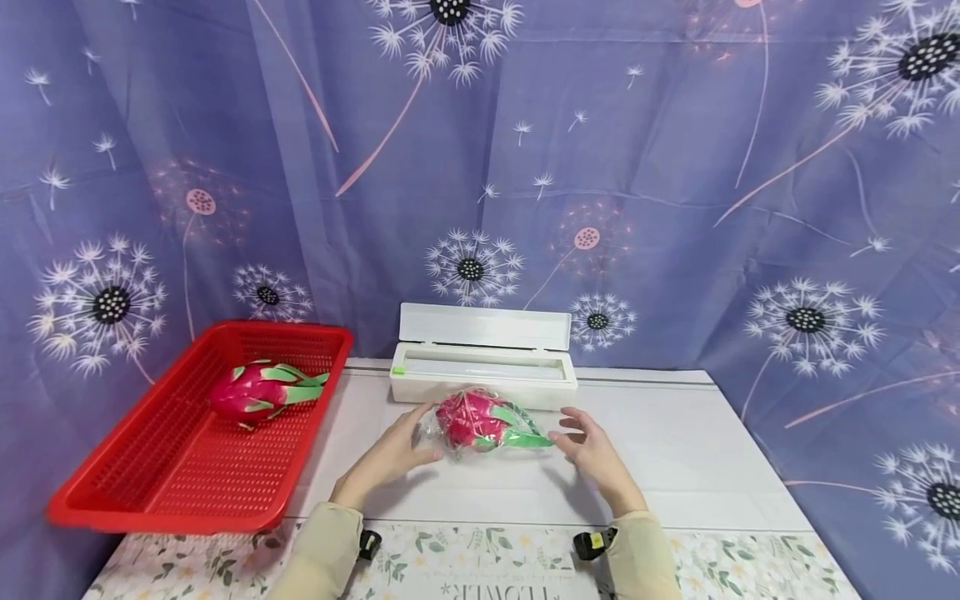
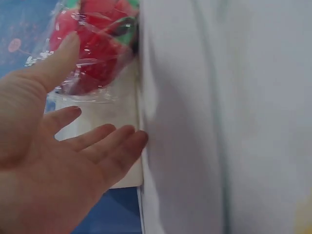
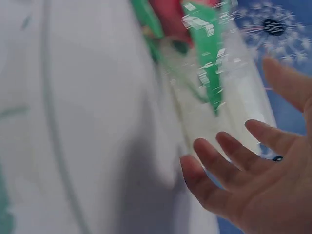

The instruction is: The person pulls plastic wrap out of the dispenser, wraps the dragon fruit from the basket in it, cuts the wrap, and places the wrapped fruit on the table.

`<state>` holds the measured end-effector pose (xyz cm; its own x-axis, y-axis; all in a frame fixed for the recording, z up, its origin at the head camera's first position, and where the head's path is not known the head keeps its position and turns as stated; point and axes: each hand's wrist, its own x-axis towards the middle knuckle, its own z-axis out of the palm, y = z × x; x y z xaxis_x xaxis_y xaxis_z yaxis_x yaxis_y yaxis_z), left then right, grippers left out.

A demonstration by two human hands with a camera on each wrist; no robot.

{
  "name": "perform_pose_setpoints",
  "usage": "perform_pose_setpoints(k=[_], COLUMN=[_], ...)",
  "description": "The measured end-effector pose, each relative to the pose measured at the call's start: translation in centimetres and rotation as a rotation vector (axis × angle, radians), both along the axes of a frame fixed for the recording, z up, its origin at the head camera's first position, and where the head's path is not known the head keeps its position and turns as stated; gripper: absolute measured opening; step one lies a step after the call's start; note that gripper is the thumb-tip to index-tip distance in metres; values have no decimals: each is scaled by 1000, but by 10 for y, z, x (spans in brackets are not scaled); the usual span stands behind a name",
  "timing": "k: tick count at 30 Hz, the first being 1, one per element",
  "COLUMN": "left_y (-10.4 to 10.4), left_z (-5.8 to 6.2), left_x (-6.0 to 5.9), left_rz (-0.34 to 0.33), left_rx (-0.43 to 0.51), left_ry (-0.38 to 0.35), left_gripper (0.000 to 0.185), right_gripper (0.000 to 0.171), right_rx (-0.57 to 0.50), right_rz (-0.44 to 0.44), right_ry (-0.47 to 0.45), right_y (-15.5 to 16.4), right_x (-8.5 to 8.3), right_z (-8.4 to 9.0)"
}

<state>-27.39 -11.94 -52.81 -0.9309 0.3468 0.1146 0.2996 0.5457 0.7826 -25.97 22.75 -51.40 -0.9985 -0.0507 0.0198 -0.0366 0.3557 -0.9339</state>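
- Nearest us, our left hand (image 1: 390, 458) and right hand (image 1: 592, 454) lie open on the white table (image 1: 675, 467), palms facing each other, fingers relaxed and gripping nothing.
- Between our hands sits the pink dragon fruit with green scales wrapped in clear plastic film (image 1: 480, 421); our left thumb (image 2: 61, 56) touches the film, while our right fingers (image 3: 229, 156) stay just beside its green tip, apart from it.
- Just beyond the hands we see the long white plastic-wrap dispenser box (image 1: 483, 379), lid raised.
- Left of our left hand stands the red plastic mesh basket (image 1: 150, 492), holding an unwrapped pink dragon fruit (image 1: 262, 390).
- Farthest back hangs the purple dandelion-print curtain (image 1: 675, 167).
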Motion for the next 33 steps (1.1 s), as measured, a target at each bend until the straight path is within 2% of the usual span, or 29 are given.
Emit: perform_pose_setpoints(k=[4, 9, 13, 16, 21, 25, 29, 33], left_y=[2, 2, 0, 0, -2, -2, -1, 1], left_z=[-4, -6, -7, -9, -10, -11, -13, -12], left_x=[-5, -11, -15, -16, -20, -23, -25, -26], left_rz=[-9, -31, -61, -81, -74, -69, -70, -70], left_rx=[-8, 12, 86, 135, 157, 162, 161, 173], left_ry=[-26, -39, -104, -145, -154, -147, -146, -146], left_gripper=[94, 87, 70, 59, 53, 48, 40, 31], right_gripper=[84, 89, 80, 73, 57, 33, 19, 22], right_rx=[36, 96, 48, -66, -202, -233, -300, -353], right_rz=[61, 99, 183, 250, 338, 406, 406, 329], right_ry=[-74, -103, -122, -180, -293, -295, -287, -260], right_y=[-1, -2, 1, 6, 11, 8, 5, 3], right_x=[-4, -17, -26, -32, -42, -48, -48, -45], right_z=[-8, -14, -17, -20, -22, -20, -24, -31])
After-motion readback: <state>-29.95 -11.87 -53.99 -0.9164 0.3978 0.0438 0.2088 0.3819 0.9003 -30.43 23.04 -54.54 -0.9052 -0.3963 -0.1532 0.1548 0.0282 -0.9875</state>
